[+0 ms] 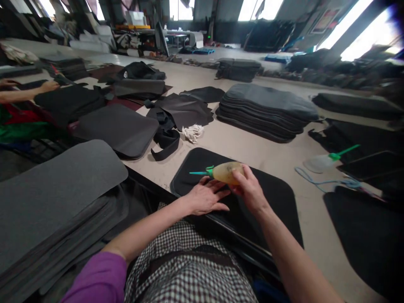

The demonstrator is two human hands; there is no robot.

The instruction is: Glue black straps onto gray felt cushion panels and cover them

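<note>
In my right hand [251, 189] is a soft glue bottle [225, 171], filled with yellowish liquid and tipped on its side, its green nozzle pointing left. It hovers over a black rounded panel [271, 193] lying at the table's near edge. My left hand [210, 197] rests on that panel just below the bottle, palm down with fingers spread and nothing in them. Beyond the panel sit a bundle of white cord or cloth strips [193, 133] and a black strap [166, 145].
A thick stack of dark panels [265, 109] stands farther back. To the right lie a second nozzle bottle [320, 162] and a blue cord [315, 181]. Grey panels [63, 189] are piled at my left. Another person's hand [49, 86] shows at far left.
</note>
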